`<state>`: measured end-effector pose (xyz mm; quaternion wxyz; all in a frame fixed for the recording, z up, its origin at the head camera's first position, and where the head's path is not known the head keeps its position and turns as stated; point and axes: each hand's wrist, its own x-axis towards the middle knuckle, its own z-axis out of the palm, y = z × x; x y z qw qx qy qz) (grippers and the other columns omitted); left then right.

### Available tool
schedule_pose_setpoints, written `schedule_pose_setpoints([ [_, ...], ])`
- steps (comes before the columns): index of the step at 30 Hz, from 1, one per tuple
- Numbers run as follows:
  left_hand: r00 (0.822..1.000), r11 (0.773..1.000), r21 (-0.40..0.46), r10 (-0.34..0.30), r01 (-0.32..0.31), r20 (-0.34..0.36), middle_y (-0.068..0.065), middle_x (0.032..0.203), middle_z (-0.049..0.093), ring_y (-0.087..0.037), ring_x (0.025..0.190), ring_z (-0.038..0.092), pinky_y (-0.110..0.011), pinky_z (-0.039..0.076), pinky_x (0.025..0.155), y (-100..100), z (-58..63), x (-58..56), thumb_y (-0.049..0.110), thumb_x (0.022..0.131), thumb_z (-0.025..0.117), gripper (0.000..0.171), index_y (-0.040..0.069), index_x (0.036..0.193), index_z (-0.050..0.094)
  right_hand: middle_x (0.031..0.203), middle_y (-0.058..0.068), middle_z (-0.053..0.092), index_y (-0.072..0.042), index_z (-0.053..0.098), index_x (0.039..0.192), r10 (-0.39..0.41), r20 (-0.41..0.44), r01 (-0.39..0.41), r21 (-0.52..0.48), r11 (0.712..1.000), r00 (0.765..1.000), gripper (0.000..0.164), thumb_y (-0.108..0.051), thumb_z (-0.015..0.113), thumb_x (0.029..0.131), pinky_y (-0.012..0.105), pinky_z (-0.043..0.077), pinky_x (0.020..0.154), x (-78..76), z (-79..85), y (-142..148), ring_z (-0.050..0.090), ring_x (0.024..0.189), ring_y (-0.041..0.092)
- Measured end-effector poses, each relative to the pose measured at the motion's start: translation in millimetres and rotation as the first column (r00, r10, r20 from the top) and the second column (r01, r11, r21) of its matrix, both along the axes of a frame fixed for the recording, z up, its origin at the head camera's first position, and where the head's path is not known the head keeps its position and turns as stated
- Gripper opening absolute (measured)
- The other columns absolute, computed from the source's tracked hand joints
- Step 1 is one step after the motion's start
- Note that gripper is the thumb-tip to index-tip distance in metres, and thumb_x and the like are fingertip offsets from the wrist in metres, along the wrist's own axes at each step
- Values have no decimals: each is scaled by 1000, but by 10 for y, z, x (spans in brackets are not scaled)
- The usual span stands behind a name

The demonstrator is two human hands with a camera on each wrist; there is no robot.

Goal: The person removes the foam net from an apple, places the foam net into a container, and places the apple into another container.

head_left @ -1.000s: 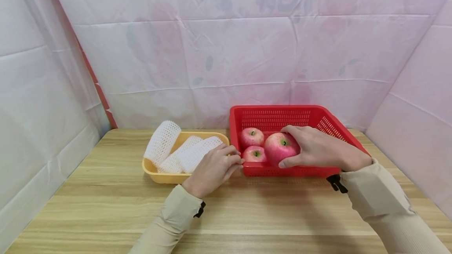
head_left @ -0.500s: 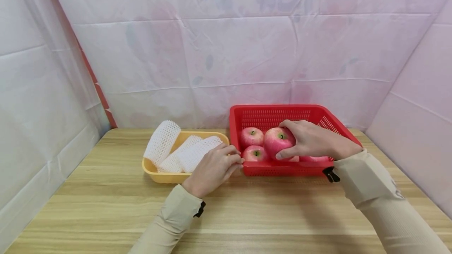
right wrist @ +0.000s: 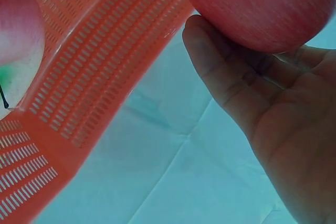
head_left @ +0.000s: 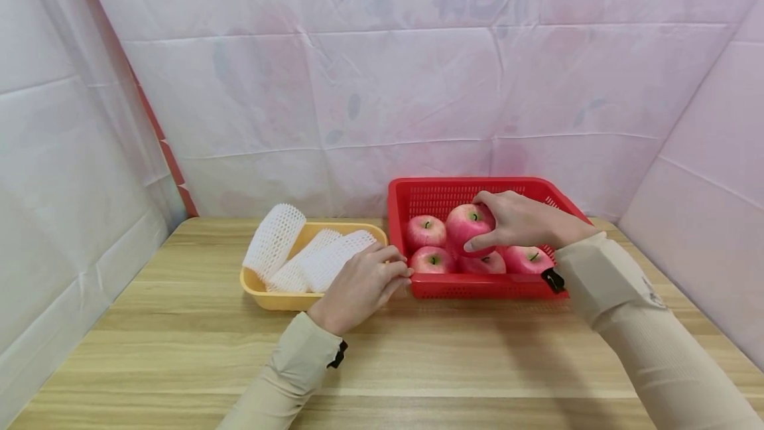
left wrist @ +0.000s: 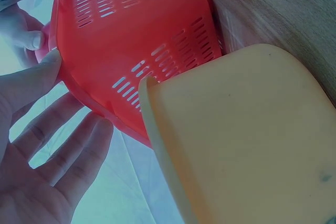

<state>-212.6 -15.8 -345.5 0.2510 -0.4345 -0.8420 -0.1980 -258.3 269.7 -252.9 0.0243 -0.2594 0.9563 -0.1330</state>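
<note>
In the head view my right hand [head_left: 519, 221] grips a pink-red apple [head_left: 468, 221] from its right side, raised above other apples in the red basket [head_left: 477, 286]. The right wrist view shows that apple [right wrist: 262, 3] against the fingers, with the thumb partly visible. Under and beside it in the basket lie several apples, among them one at the back left [head_left: 426, 231] and one at the front right [head_left: 528, 259]. My left hand [head_left: 364, 281] holds the basket's near left corner; in the left wrist view its thumb [left wrist: 50, 61] lies on the red rim and fingertips reach behind it.
To the left stands a yellow tray [head_left: 280, 300], close against the basket. White foam net sleeves [head_left: 276, 241] lie in it, one leaning up over the left rim. White sheeting [head_left: 358, 85] walls off the back and sides of the wooden table [head_left: 179, 337].
My right hand has lifted the apple up and a little left, away from the basket's front rim, uncovering apples at the front. The left hand has stayed in place.
</note>
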Motion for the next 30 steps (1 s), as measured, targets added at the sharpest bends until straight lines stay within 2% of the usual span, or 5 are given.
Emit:
schedule_pose_setpoints([
  [14, 1000, 1000, -11, 7, -7, -7, -1, 97, 69, -17, 90, 60, -29, 54, 81, 3, -4, -3, 11, 85, 83, 11, 9, 96, 80, 102, 4, 64, -2, 55, 120, -31, 46, 32, -25, 999, 998, 65, -47, 81, 81, 40, 57, 77, -153, -57, 62, 62, 91, 19],
  [30, 1000, 1000, -16, 10, -10, -12, 0, 96, 69, -17, 90, 60, -28, 54, 81, -2, -1, -11, 13, 87, 82, 10, 9, 96, 80, 96, 4, 63, 1, 52, 119, -39, 72, 41, -30, 999, 997, 65, -44, 81, 82, 38, 56, 72, -336, -91, 139, 60, 84, 18],
])
